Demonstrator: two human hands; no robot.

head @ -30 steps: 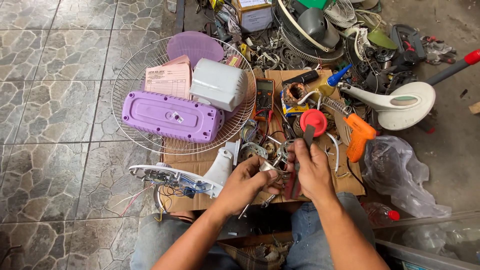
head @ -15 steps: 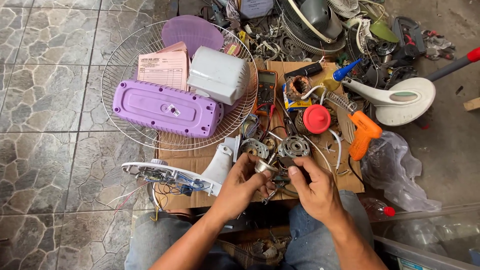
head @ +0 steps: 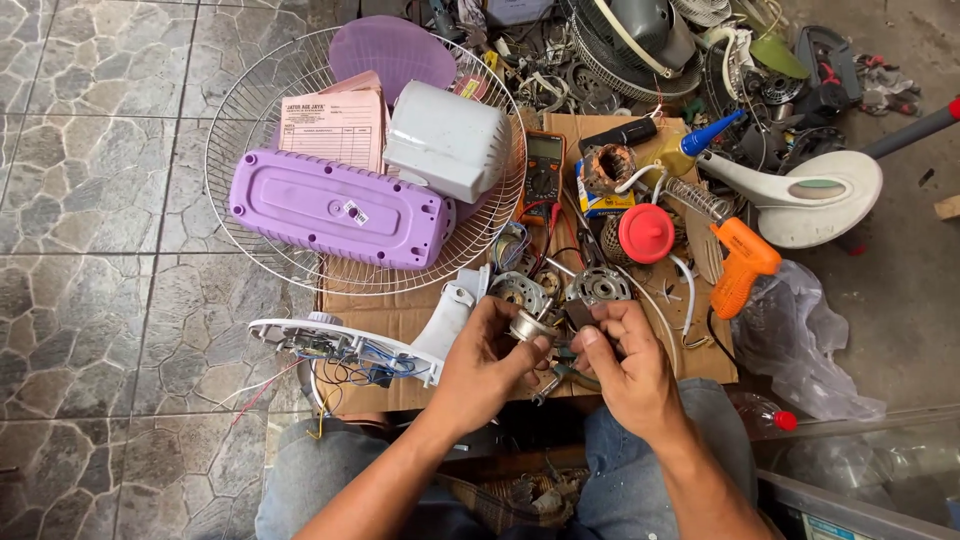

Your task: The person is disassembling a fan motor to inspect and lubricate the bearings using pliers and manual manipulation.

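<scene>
Over a cardboard sheet [head: 400, 318], the left hand [head: 485, 362] pinches a small metal motor part [head: 527, 325] that the right hand [head: 622, 362] touches, beside a white fan base [head: 345, 345].

Count, head view:
- Hands: 2, left [head: 487, 365] and right [head: 625, 365].
- Small metal part [head: 527, 325] between them: 1.
- Wire fan guard [head: 250, 110]: 1.
- Purple housing [head: 335, 210]: 1.
- Purple disc [head: 395, 50]: 1.
- White motor cover [head: 447, 140]: 1.
- Pink paper [head: 335, 128]: 1.
- Multimeter [head: 544, 170]: 1.
- Red cap [head: 646, 233]: 1.
- Orange glue gun [head: 742, 265]: 1.
- White fan base [head: 340, 345]: 1.
- Cardboard sheet [head: 400, 320]: 1.
</scene>
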